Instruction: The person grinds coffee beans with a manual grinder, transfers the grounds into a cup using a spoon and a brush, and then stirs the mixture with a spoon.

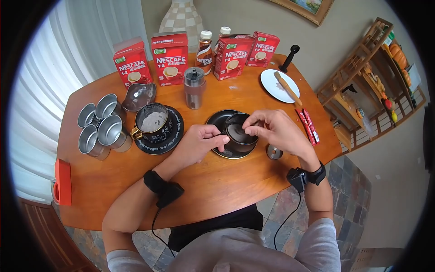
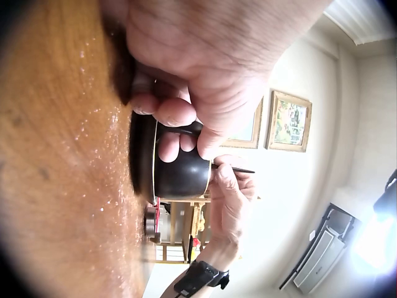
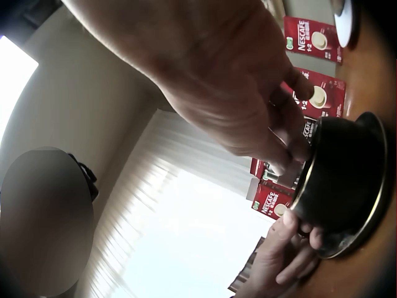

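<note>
A black cup (image 1: 247,146) with a thin gold rim stands on a black saucer (image 1: 216,119) near the middle of the table. My left hand (image 1: 202,142) grips the cup at its handle side, the thumb by the rim. In the left wrist view, fingers (image 2: 175,113) of that hand curl around the handle. My right hand (image 1: 277,128) is at the opposite side of the rim and pinches a thin dark piece (image 2: 243,170), its tip showing in the left wrist view; I cannot tell what it is. A small round metal piece (image 1: 274,152) lies beside the saucer, under the right wrist.
At left stand several metal cups (image 1: 97,124), a brown dish (image 1: 139,97) and a black mug (image 1: 156,128) with powder on a saucer. Behind are a coffee grinder (image 1: 194,88), bottles and red Nescafe boxes (image 1: 170,59). A white plate (image 1: 272,86) and red sachets (image 1: 308,126) lie right.
</note>
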The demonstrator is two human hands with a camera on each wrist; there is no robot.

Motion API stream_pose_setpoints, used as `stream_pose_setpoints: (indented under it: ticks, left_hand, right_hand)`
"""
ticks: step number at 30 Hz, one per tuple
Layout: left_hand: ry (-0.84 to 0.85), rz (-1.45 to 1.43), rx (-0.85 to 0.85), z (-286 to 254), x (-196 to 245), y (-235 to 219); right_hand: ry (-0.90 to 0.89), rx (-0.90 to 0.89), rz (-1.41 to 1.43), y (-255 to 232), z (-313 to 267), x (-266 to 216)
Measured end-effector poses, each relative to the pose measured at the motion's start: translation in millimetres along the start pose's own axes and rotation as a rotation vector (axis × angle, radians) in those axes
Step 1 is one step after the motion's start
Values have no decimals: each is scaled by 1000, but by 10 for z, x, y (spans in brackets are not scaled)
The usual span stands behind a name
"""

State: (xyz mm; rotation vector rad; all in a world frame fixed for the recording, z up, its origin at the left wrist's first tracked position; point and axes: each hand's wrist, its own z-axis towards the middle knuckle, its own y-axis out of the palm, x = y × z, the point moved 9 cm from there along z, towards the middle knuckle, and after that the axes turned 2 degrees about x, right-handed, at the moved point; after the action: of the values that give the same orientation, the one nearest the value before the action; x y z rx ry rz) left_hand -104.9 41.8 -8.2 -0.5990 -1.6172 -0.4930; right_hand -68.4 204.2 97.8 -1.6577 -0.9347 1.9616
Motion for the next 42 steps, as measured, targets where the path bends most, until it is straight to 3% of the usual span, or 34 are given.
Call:
stream_pose_setpoints:
  ticks: [3,6,9,12,15,18,21,24,27,30,35,39,42]
  left_hand:
    - [9,0,-7,12,-3,7]
    - [10,10,-8,10,-8,6]
    - [5,6,-11,9,3,17]
    - [4,-4,-16,8,-6,10]
    - [6,0,-16,9,1,19]
    - [15,-5,-8,3,0,5]
    - [22,-6,-12,14,-1,20]
    - [38,-6,-14,12,17,10]
    - [41,-4,-12,7,23,13]
    - [31,-4,-24,20,-1,28]
    - [31,-4,-21,16,8,14]
    - [66,-8,-24,31,10,21]
    - [72,-8,-20,17,22,11]
  right_hand:
    - [-13,183,-71,-133,-26,-46]
    - [-191,316,-413,-175,-49,-100]
    - [-103,186,-307,-153,-77,-155]
    - [-87,245,-174,-126,-74,-156]
    - [-193,343,-330,-129,-49,-136]
    - [-68,192,-346,-101,-49,-134]
    - [-142,298,-223,-106,-40,-135]
    - [-265,211,-336,27,-60,-171]
    - [-202,180,-197,34,-87,-226]
    - [-296,241,-440,105,-80,-285]
    - [-300,117,-369,152,-146,-332]
    - [-255,209,-511,178,-109,-307]
    - [-337,148,-412,218,-166,-356]
